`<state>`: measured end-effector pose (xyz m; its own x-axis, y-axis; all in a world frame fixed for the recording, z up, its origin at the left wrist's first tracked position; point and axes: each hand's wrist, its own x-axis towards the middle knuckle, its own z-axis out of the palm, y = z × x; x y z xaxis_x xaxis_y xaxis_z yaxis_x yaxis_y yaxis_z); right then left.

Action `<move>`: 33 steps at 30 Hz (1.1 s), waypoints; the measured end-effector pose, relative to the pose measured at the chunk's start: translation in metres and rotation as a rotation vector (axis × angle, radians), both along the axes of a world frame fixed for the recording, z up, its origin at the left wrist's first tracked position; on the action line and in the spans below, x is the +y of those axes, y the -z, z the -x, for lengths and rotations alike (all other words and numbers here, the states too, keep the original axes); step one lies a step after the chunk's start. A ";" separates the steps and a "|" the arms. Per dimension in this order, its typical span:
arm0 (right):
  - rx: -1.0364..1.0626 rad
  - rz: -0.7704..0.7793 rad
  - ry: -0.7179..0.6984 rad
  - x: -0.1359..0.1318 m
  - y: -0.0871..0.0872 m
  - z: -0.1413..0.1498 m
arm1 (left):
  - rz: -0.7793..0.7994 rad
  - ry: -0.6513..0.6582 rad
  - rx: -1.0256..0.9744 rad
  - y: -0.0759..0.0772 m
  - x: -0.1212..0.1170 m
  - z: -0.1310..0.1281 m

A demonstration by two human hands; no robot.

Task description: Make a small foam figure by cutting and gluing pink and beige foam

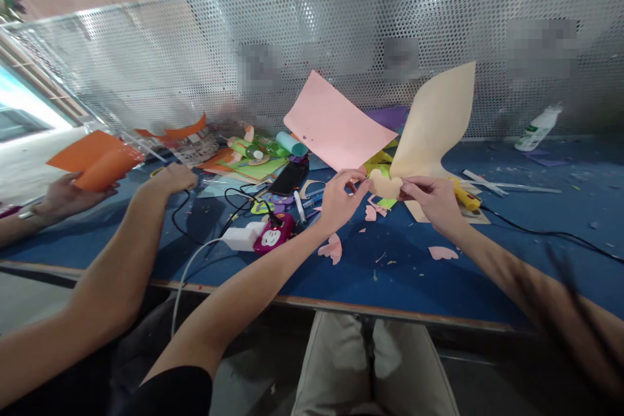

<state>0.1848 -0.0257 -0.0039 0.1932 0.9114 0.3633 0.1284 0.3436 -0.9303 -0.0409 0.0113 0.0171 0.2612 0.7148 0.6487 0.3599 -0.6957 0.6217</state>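
Two hands met over the blue table [419, 279]: left hand [338, 198] pinched the lower edge of a pink sheet [336, 127], right hand [431, 198] pinched a cream sheet [439, 120] near its cut base. Small cream cut-out [386, 185] sat between both sets of fingertips, touching them. Both sheets stood tilted up off the table, pink to the left, cream to the right. Pink scraps [332, 249] lay on the table just below the hands. Yellow glue gun [465, 198] just behind the right hand. Phone [288, 177] and power strip [270, 236] left of the left hand. Co-worker's hand [65, 194] at far left held orange paper [95, 161]; white bottle [539, 128] well apart, far right
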 end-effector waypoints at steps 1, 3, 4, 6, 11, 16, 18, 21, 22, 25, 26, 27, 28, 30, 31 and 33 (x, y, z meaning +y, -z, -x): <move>-0.001 0.000 0.002 0.000 0.000 0.000 | 0.014 0.008 0.004 0.000 0.000 0.000; -0.005 0.002 0.006 -0.001 0.000 0.000 | 0.042 0.007 0.015 0.001 0.000 0.000; -0.008 0.003 0.007 -0.001 0.000 0.000 | 0.053 0.001 0.020 0.001 0.000 0.000; -0.013 0.000 0.007 -0.002 0.000 0.000 | 0.060 -0.011 0.027 0.002 0.000 0.000; -0.019 0.003 0.000 -0.002 -0.001 0.001 | 0.067 -0.017 0.035 0.003 0.001 0.000; -0.053 -0.001 -0.062 -0.003 -0.002 0.002 | 0.080 -0.020 0.027 0.003 0.002 0.000; -0.076 -0.004 -0.101 -0.004 -0.004 0.003 | 0.078 -0.037 0.034 0.002 0.003 0.000; -0.149 -0.003 -0.092 -0.007 -0.006 0.003 | 0.066 -0.049 0.055 0.003 0.003 -0.001; -0.180 -0.004 -0.074 -0.008 -0.007 0.004 | 0.061 -0.047 0.062 0.003 0.003 -0.001; -0.265 -0.015 -0.022 -0.009 -0.007 0.004 | 0.042 -0.029 0.084 0.007 0.004 -0.001; -0.290 -0.018 -0.010 -0.008 -0.007 0.004 | 0.037 -0.022 0.083 0.008 0.003 -0.001; -0.305 -0.019 -0.003 -0.008 -0.006 0.004 | 0.037 -0.012 0.070 0.008 0.003 -0.001; -0.309 -0.017 0.003 -0.007 -0.005 0.004 | 0.043 0.002 0.046 0.008 0.003 -0.002; -0.290 -0.007 0.012 -0.006 -0.004 0.004 | 0.076 0.044 -0.020 0.006 0.002 -0.002; -0.270 0.000 0.015 -0.005 -0.004 0.004 | 0.098 0.071 -0.047 0.005 0.001 -0.002; -0.233 0.008 0.020 -0.004 -0.004 0.005 | 0.144 0.133 -0.051 0.004 0.001 -0.003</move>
<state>0.1801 -0.0300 -0.0002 0.1233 0.9111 0.3933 0.3466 0.3318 -0.8773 -0.0379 0.0122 0.0133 0.3287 0.7626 0.5571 0.2362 -0.6375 0.7333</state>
